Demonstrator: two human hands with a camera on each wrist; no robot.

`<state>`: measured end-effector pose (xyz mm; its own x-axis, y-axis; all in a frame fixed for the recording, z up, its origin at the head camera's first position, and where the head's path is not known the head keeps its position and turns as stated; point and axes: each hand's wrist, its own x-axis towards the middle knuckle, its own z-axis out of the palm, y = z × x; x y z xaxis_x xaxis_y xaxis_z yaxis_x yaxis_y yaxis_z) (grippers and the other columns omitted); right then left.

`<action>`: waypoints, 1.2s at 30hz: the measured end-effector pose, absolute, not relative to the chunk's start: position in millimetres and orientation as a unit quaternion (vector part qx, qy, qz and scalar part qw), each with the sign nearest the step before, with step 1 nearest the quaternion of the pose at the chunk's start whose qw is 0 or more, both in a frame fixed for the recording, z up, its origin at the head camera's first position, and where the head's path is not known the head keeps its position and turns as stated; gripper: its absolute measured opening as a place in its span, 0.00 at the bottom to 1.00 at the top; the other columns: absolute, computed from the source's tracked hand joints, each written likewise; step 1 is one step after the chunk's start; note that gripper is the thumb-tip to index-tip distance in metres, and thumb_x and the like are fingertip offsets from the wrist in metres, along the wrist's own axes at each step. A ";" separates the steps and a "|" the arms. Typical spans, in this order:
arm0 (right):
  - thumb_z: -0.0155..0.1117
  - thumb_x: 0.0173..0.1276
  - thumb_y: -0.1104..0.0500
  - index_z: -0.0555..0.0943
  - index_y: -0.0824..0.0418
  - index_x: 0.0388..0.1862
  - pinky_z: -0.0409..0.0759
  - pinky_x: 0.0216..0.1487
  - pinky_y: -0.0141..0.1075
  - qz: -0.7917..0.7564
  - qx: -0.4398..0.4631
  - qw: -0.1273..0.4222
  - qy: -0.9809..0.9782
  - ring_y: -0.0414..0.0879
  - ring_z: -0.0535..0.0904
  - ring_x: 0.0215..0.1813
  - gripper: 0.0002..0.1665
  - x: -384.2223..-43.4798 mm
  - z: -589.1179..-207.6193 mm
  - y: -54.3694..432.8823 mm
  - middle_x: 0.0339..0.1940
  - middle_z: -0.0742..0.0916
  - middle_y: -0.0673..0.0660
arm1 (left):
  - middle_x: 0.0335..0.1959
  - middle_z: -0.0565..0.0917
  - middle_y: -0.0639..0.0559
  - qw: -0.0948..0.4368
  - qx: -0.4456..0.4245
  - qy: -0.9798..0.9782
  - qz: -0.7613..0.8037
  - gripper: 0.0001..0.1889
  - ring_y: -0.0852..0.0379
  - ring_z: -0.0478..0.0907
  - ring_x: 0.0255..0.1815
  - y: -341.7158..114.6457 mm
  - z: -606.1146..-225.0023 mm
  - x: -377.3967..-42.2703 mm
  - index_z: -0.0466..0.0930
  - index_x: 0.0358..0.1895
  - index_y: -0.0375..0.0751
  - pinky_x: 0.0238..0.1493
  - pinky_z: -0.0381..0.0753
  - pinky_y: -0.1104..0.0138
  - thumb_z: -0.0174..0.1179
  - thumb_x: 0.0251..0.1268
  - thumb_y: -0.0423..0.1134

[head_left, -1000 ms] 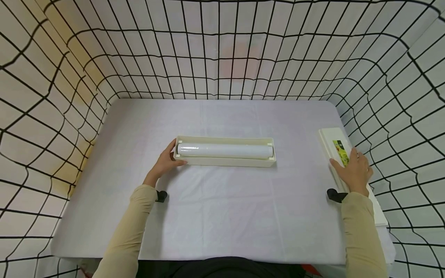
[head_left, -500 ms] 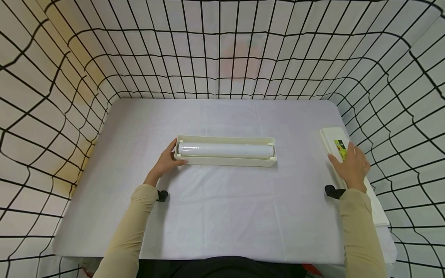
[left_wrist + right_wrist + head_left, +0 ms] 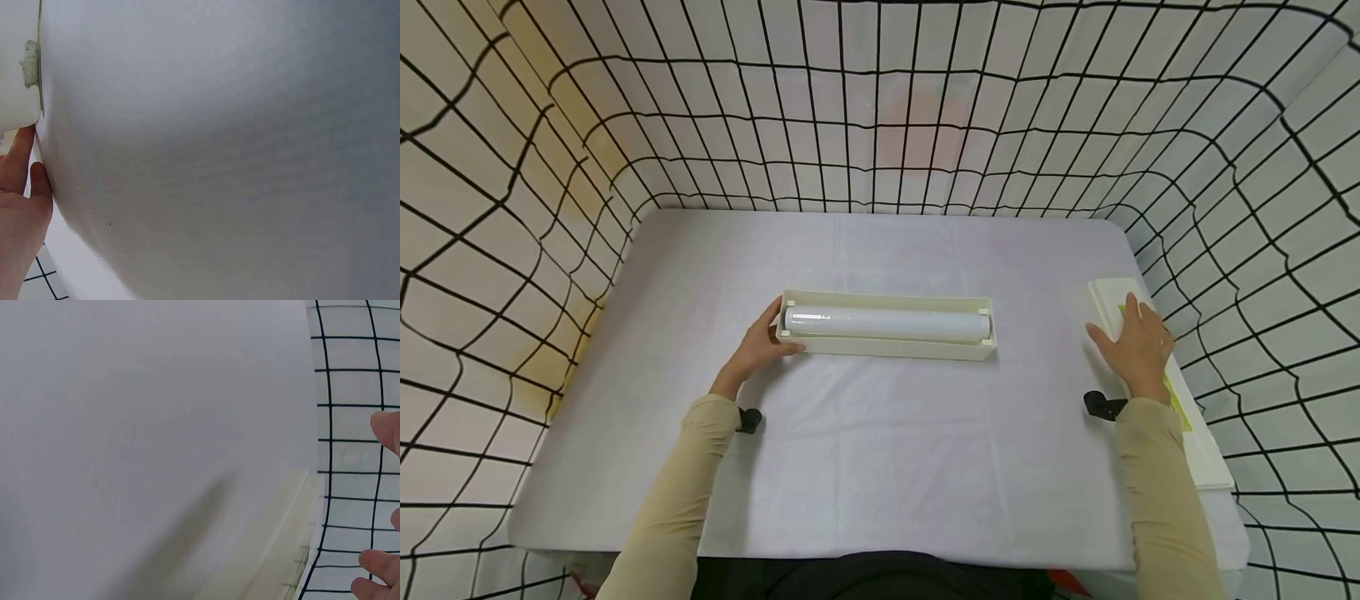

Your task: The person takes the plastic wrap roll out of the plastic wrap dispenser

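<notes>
A long cream plastic wrap dispenser box [image 3: 895, 347] lies open-topped near the table's middle, with a shiny white film roll [image 3: 887, 323] inside. My left hand [image 3: 752, 348] holds its left end, thumb along the near side and fingers at the far side. In the left wrist view, fingertips [image 3: 41, 178] touch the table beside the box's rounded corner. At the right table edge lies the cream lid [image 3: 1206, 454] with a yellow-green label. My right hand [image 3: 1138, 350] is over it, fingers spread, covering part of the label. In the right wrist view these fingers [image 3: 375, 562] look apart from the lid.
A white cloth covers the table [image 3: 910, 467]. Black wire grid [image 3: 880, 125] stands round the back and both sides, close to the lid at the right. A black strap piece [image 3: 1105, 406] sits at the right wrist, another at the left.
My right hand has come off the lid's middle and moved left and away from me, uncovering the label's near end. The left hand and box stay put.
</notes>
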<state>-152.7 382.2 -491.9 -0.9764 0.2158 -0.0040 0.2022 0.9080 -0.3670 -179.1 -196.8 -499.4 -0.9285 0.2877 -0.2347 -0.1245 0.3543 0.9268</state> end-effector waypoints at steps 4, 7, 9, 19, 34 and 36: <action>0.46 0.67 0.36 0.39 0.62 0.76 0.43 0.64 0.68 0.186 -0.093 0.017 -0.978 0.69 0.50 0.72 0.52 -156.3 -490.7 374.2 0.72 0.56 0.75 | 0.76 0.51 0.43 0.180 0.052 0.802 0.567 0.53 0.36 0.63 0.69 -196.5 -499.4 -178.8 0.39 0.76 0.47 0.62 0.67 0.50 0.67 0.51 0.29; 0.47 0.67 0.35 0.39 0.61 0.76 0.43 0.64 0.68 0.187 -0.088 0.014 -0.978 0.69 0.49 0.73 0.52 -158.8 -487.8 366.3 0.72 0.55 0.75 | 0.76 0.51 0.43 0.179 0.053 0.801 0.568 0.53 0.36 0.63 0.69 -196.1 -499.2 -178.5 0.39 0.76 0.47 0.63 0.67 0.50 0.67 0.51 0.29; 0.47 0.67 0.36 0.39 0.60 0.76 0.42 0.65 0.68 0.188 -0.085 0.012 -0.978 0.68 0.48 0.73 0.52 -160.7 -486.3 360.9 0.73 0.55 0.74 | 0.76 0.51 0.43 0.179 0.052 0.802 0.568 0.53 0.37 0.63 0.69 -196.0 -499.2 -178.2 0.39 0.76 0.47 0.62 0.67 0.50 0.67 0.51 0.29; 0.50 0.67 0.38 0.41 0.60 0.76 0.42 0.66 0.67 0.186 -0.054 0.018 -0.981 0.67 0.49 0.73 0.50 -172.0 -480.8 330.5 0.73 0.56 0.73 | 0.76 0.51 0.44 0.179 0.050 0.803 0.567 0.53 0.37 0.64 0.69 -195.7 -498.0 -177.4 0.40 0.76 0.47 0.61 0.68 0.51 0.67 0.51 0.29; 0.56 0.66 0.42 0.45 0.60 0.76 0.42 0.68 0.65 0.179 0.005 0.019 -0.984 0.68 0.49 0.74 0.50 -186.1 -480.8 285.6 0.73 0.58 0.71 | 0.76 0.51 0.42 0.173 0.056 0.802 0.569 0.52 0.36 0.61 0.71 -195.9 -497.0 -177.1 0.40 0.76 0.46 0.65 0.65 0.47 0.67 0.52 0.29; 0.55 0.65 0.41 0.45 0.60 0.76 0.42 0.68 0.66 0.177 0.015 0.019 -0.984 0.68 0.49 0.74 0.50 -188.1 -480.9 279.6 0.73 0.58 0.71 | 0.76 0.51 0.43 0.174 0.054 0.802 0.569 0.53 0.36 0.61 0.71 -195.9 -497.2 -177.3 0.40 0.76 0.46 0.65 0.65 0.47 0.67 0.51 0.29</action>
<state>-188.1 279.6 -480.9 -0.9988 -0.0221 0.0432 -0.0358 0.9367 -0.3482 -177.3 -195.9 -497.2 -0.9334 0.2848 -0.2184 -0.1121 0.3468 0.9312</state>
